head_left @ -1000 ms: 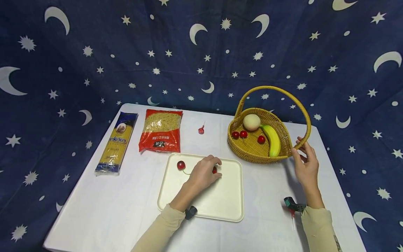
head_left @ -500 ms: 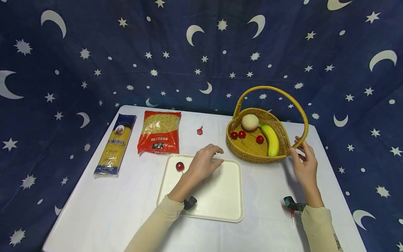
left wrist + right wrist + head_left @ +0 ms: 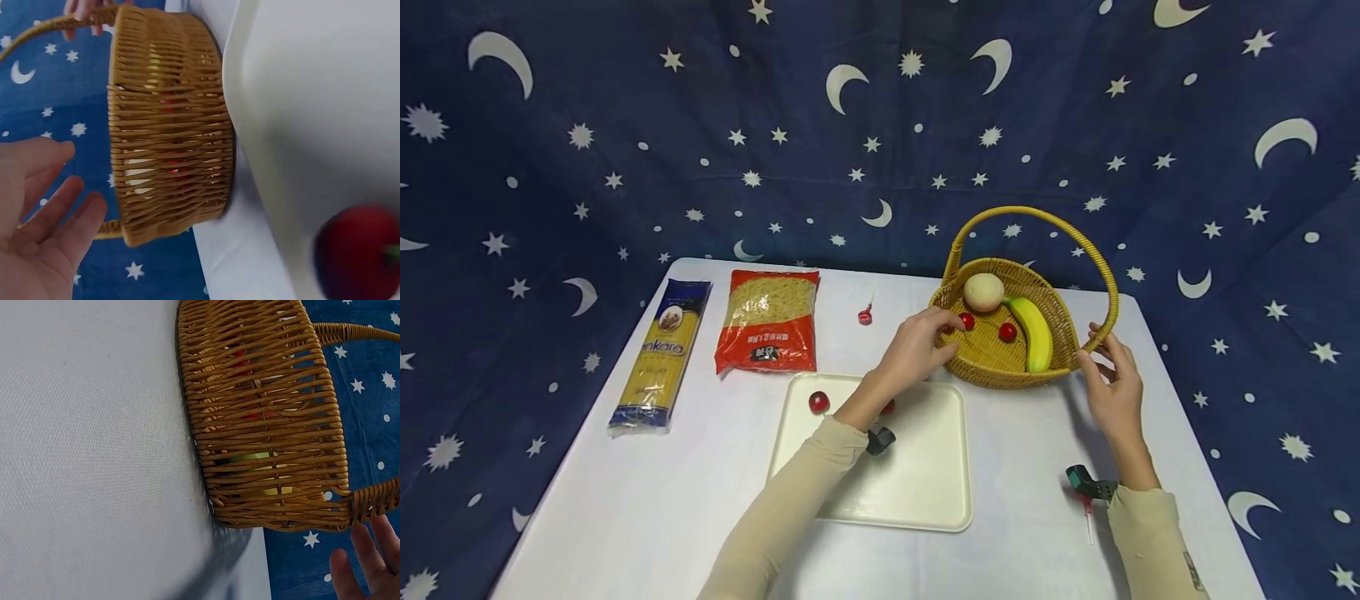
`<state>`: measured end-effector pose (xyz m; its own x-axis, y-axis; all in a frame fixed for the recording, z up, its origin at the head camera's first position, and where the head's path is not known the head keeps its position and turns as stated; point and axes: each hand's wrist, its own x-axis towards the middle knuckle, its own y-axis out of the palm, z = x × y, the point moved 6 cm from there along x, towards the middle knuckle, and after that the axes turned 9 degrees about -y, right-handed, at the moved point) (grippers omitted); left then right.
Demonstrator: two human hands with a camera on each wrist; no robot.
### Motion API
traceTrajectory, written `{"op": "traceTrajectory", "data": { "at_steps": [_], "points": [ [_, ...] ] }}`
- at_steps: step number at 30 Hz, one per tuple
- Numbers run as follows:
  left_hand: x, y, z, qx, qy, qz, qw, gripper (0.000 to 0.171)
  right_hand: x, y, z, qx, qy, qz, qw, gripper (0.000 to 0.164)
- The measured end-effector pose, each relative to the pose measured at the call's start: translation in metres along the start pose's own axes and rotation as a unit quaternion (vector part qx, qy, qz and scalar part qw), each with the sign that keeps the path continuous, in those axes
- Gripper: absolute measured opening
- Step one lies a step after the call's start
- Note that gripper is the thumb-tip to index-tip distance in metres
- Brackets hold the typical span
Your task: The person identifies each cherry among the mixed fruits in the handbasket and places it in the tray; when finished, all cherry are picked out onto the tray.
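My left hand (image 3: 921, 346) hovers at the left rim of the wicker basket (image 3: 992, 379). In the left wrist view its fingers are loosely bent, with nothing seen between them. My right hand (image 3: 1116, 387) holds the foot of the basket's handle (image 3: 1108, 283), fingers over it. Inside the basket lie a round pale fruit (image 3: 983, 292), a banana (image 3: 1034, 335) and red cherries (image 3: 1007, 332); my left hand partly covers the cherries on the left. On the cream tray (image 3: 917, 500) are a cherry (image 3: 818, 402) and a second cherry (image 3: 888, 407), partly behind my left wrist.
A pack of spaghetti (image 3: 662, 358) and a red bag of pasta (image 3: 767, 321) lie at the left. A wrapped lollipop (image 3: 865, 316) is at the back; another lollipop (image 3: 1088, 517) lies beside my right wrist. A starry cloth (image 3: 790, 108) hangs behind the white table (image 3: 625, 517).
My left hand has moved from over the tray, up and right to the basket's left rim. The cherry it covered shows again on the tray. My right hand stays at the handle.
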<state>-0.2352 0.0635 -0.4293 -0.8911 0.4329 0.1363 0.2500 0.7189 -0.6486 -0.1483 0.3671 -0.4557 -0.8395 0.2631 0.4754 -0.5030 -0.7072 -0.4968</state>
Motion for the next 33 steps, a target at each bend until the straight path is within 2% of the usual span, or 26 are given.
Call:
{"op": "traceTrajectory", "data": {
  "at_steps": [7, 9, 15, 21, 28, 33],
  "points": [
    [0.048, 0.023, -0.003, 0.010, -0.017, 0.033, 0.9993, 0.028, 0.000, 0.000, -0.002, 0.000, 0.003, -0.004, 1.000, 0.051],
    [0.060, 0.028, -0.003, 0.025, -0.021, 0.039, 0.9987, 0.030, 0.000, 0.001, -0.003, -0.005, 0.006, -0.005, 1.000, 0.051],
    [0.085, 0.047, 0.003, 0.079, -0.060, 0.072, 0.9925, 0.029, 0.000, 0.002, -0.004, -0.003, 0.006, 0.000, 1.000, 0.051],
    [0.097, 0.060, 0.011, 0.108, -0.108, 0.092, 0.9840, 0.027, 0.001, 0.001, -0.003, 0.013, -0.006, 0.003, 1.000, 0.052],
    [0.099, 0.071, 0.013, 0.190, -0.112, 0.128, 0.9669, 0.018, 0.002, 0.001, -0.001, 0.021, -0.006, 0.007, 1.000, 0.053],
    [0.098, 0.078, 0.013, 0.214, -0.109, 0.139, 0.9606, 0.009, 0.001, 0.001, -0.004, 0.015, 0.001, 0.006, 1.000, 0.053]
  ]
}}
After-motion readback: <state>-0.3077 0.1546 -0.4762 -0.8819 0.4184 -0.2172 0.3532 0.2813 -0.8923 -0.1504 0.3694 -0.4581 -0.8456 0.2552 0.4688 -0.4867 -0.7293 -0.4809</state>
